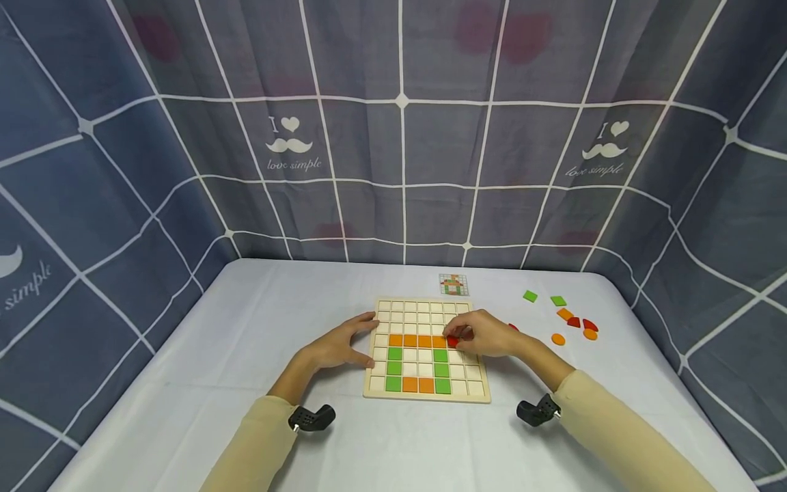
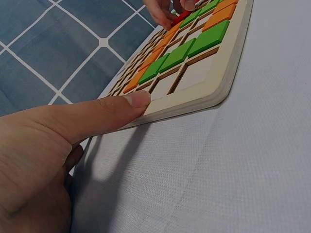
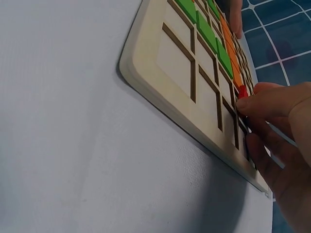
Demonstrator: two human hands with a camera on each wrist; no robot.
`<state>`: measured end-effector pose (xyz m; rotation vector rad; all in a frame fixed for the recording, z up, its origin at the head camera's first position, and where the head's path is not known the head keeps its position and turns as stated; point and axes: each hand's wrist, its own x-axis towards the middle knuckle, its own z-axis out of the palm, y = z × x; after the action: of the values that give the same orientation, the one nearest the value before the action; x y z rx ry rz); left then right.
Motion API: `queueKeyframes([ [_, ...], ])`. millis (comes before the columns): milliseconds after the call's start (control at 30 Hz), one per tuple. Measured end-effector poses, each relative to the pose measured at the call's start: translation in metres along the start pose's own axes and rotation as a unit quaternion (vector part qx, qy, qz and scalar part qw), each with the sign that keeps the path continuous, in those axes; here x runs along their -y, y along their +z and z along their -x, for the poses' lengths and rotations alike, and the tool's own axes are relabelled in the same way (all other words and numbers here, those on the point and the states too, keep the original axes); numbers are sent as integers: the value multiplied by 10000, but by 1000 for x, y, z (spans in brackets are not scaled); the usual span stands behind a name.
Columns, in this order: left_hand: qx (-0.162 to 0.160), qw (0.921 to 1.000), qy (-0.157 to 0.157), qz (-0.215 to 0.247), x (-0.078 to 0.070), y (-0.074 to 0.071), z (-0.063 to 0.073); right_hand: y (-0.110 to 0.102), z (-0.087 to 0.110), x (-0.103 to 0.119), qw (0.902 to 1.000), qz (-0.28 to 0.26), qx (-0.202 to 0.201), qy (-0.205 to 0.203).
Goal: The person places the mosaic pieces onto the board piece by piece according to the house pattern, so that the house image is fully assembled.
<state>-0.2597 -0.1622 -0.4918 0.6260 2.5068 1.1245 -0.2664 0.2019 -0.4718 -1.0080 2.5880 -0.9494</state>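
A wooden grid board lies on the table. Orange square tiles form a row across it, with green tiles in two columns below and two more orange tiles between the column ends. My left hand rests along the board's left edge, thumb and fingers spread; its thumb presses on the rim in the left wrist view. My right hand pinches a small red piece at the right end of the orange row. The fingers partly hide that piece.
Loose pieces lie at the right: green tiles, an orange square, red pieces and orange discs. Another red piece peeks out behind the right hand. A pattern card lies beyond the board. A curtain surrounds the table.
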Motion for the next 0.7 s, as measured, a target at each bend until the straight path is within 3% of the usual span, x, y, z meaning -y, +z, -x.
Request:
queueKeyframes([
  [367,-19,9999,66,100,-3,-2,0,-3,2,1,10000,-34,0,20],
  [700,3,10000,11,29,0,0,0,-23,18,-4,9998,-13,-146,168],
])
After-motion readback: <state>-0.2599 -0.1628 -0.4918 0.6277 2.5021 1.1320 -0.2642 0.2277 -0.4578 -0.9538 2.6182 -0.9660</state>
